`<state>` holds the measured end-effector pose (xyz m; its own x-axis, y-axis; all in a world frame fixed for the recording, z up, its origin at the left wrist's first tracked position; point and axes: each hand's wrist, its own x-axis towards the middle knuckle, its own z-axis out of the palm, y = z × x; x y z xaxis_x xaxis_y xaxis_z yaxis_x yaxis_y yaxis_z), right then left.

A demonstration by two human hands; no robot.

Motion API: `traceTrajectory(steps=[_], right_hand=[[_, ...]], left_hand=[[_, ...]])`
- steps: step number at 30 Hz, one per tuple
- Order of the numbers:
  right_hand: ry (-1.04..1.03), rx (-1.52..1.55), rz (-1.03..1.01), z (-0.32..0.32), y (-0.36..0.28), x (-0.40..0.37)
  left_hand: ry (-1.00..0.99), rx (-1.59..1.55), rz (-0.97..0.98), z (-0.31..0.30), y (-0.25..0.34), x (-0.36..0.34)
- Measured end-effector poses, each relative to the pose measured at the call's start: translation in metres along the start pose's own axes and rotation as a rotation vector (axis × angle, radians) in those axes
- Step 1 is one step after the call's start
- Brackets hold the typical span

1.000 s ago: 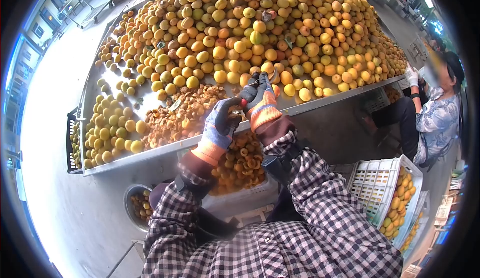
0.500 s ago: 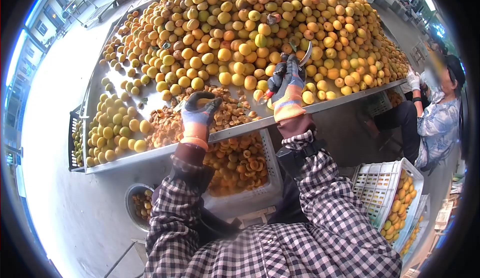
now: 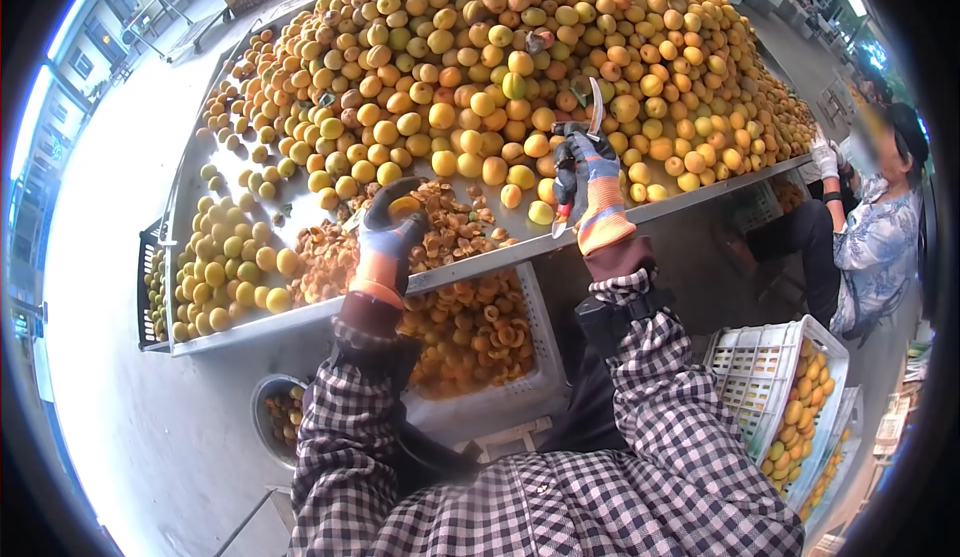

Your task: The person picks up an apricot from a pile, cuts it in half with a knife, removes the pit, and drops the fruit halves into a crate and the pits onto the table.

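Note:
My left hand (image 3: 392, 232), in an orange and dark grey work glove, is above the pitted apricot pieces (image 3: 455, 227) near the table's front edge. Its thumb and fingers curl around a yellow-orange apricot (image 3: 404, 207), mostly hidden by the glove. To the right, my right hand (image 3: 592, 172), gloved alike, is closed around a knife with a curved blade (image 3: 597, 105) that points up and away from me. Something red and silver pokes out below that fist. Whole apricots (image 3: 480, 107) lie heaped just beyond both hands.
The metal table (image 3: 500, 255) has a raised front edge. Greener apricots (image 3: 225, 267) sit at its left end. Below are a crate (image 3: 545, 347) of apricot halves and a bucket (image 3: 262, 397). Crates of apricots (image 3: 755, 377) stand right, near a seated person (image 3: 880, 227).
My right hand has shifted a little right and toward me, and the blade points more upright. My left hand has moved slightly left, with yellow-orange now showing between its fingers.

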<state>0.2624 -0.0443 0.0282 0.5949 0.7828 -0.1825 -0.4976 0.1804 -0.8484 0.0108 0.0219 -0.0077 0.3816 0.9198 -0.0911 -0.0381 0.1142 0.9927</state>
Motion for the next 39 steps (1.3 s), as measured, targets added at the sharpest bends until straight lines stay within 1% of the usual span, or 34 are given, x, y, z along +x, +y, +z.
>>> traceTrajectory(steps=[1,3,4,5,6,7,9,10,11,13,14,15,17,18,20,22,27,29,30,34,36,37,39], right_hand=[[0.009,-0.002,0.018,0.000,-0.003,-0.002],[0.021,-0.044,0.017,-0.007,-0.005,0.001],[0.026,-0.108,0.026,-0.011,-0.007,0.003],[0.029,-0.172,0.035,-0.014,-0.007,0.007],[-0.022,-0.221,0.002,-0.028,0.000,0.020],[-0.019,-0.224,0.000,-0.030,0.003,0.022],[0.004,-0.664,-0.204,-0.036,0.010,0.028],[-0.075,-0.821,-0.257,-0.045,0.012,0.033],[-0.074,-0.822,-0.258,-0.054,0.016,0.037],[-0.015,-1.470,-0.244,-0.053,0.012,0.031],[-0.024,-1.552,-0.105,-0.049,0.010,0.031],[-0.024,-1.551,-0.107,-0.044,0.008,0.028],[-0.055,-1.693,-0.016,-0.035,0.006,0.020],[-0.070,-1.747,-0.031,-0.036,0.009,0.020],[-0.106,-1.783,-0.023,-0.036,0.015,0.023],[-0.149,-1.861,0.000,-0.031,0.019,0.023],[-0.194,-1.852,0.012,-0.031,0.025,0.025],[-0.148,-1.851,-0.037,-0.032,0.026,0.025],[-0.114,-1.839,-0.030,-0.029,0.022,0.023],[-0.046,-1.801,-0.089,-0.026,0.015,0.016],[-0.033,-1.763,-0.117,-0.027,0.017,0.017],[-0.020,-1.725,-0.142,-0.028,0.018,0.017],[-0.036,-1.680,-0.160,-0.026,0.018,0.016]], left_hand=[[-0.001,-0.001,-0.002,-0.003,-0.007,0.005],[0.137,0.182,0.272,-0.001,-0.019,0.014],[0.175,0.121,0.153,-0.001,-0.019,0.014],[0.202,0.134,0.213,-0.002,-0.023,0.016],[0.226,0.178,0.241,0.000,-0.020,0.014],[0.252,0.223,0.271,0.001,-0.016,0.011],[0.256,0.239,0.243,0.001,-0.016,0.012],[0.264,0.261,0.215,0.000,-0.016,0.013],[0.263,0.259,0.215,-0.003,-0.021,0.016],[0.145,0.042,0.185,-0.008,-0.030,0.021],[0.145,0.042,0.187,-0.010,-0.035,0.022],[0.139,0.028,0.189,-0.010,-0.034,0.021],[0.134,0.016,0.193,-0.009,-0.032,0.019],[0.178,0.071,0.223,-0.006,-0.027,0.017],[0.230,0.131,0.254,-0.004,-0.018,0.012],[0.212,-0.055,0.108,-0.006,-0.012,0.009],[0.194,-0.152,0.085,-0.004,0.001,0.006],[0.188,-0.319,0.063,0.000,0.007,0.003],[0.205,-0.292,0.114,0.002,0.005,0.005],[0.275,-0.307,0.140,0.004,0.002,0.006],[0.313,-0.191,0.068,0.003,0.007,0.004],[0.314,-0.189,0.069,0.004,0.010,0.001],[0.352,-0.205,-0.010,0.007,0.015,-0.003]])
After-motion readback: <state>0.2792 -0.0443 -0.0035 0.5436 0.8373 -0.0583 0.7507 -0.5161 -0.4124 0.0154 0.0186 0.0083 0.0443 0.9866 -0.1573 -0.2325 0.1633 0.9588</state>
